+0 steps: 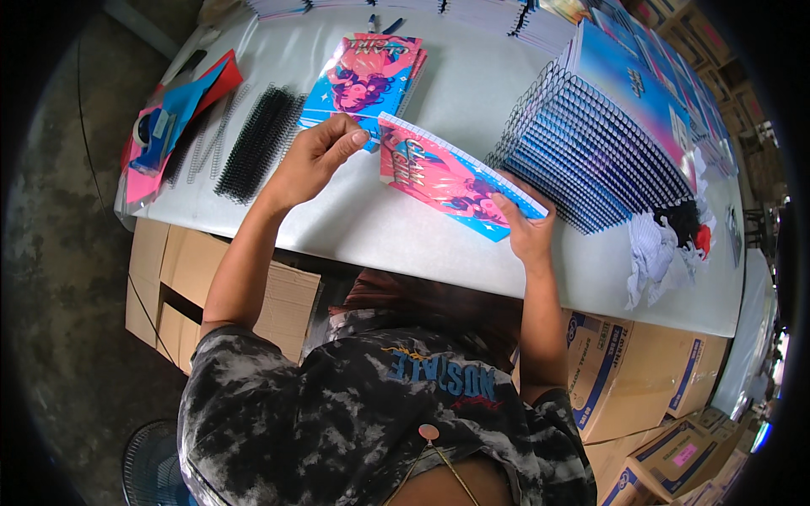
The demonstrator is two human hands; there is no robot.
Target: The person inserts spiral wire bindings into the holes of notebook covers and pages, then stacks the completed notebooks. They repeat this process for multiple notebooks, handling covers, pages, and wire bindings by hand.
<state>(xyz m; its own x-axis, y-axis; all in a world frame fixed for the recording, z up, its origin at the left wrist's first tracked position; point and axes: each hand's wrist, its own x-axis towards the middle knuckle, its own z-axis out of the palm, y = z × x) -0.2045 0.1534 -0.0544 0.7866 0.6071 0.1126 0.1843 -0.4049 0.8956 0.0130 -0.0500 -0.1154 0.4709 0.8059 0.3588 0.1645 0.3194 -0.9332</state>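
- Overall, a pale table (464, 97) spreads beneath the work.
- Next, a tall stack of spiral notebooks (578, 139) stands on its right side, coils facing the person.
- A pink-and-blue booklet (439, 179) is held tilted above the near part of the table, its pale page edge uppermost.
- Beyond the left hand, a pile of matching booklets (359, 80) lies flat.
- Black spiral coils (260, 139) lie bundled left of that pile.
- The right hand (530, 234) grips the held booklet's right end, thumb on the cover.
- The left hand (321, 156) is curled near its other end; whether it pinches anything, I cannot tell.
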